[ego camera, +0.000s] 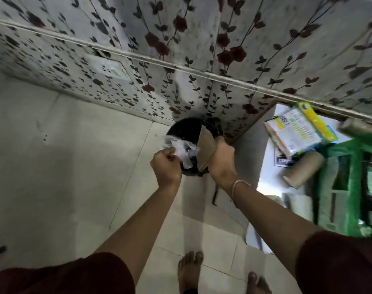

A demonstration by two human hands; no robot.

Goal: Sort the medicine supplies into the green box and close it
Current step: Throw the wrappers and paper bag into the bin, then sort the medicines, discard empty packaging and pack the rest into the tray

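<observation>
Head view, looking down past two outstretched bare arms. Left hand (166,164) clenched around crumpled clear plastic wrapping (181,150), held over the near rim of a round black bin (180,129) standing on the pale tiled floor (74,166). Right hand (222,158) grasping a flat brown cardboard piece (206,145), its upper end tilted into the bin's mouth. Thin pinkish thread band (239,185) around the right wrist. Beyond the hands, just behind the bin, grey curtain cloth printed with dark red flowers and leafy vines (180,49). Well to the right of the right hand, a green plastic box (348,187), blurred, contents hard to tell. Between the right hand and that box, a tan cardboard tube (304,171) lying tilted. Up and right of the right hand, a white and yellow printed packet (295,132) resting on a white surface (267,183). Below the hands, two bare feet (190,270) on the floor. Dark maroon sleeves (64,274) at the lower edge.
</observation>
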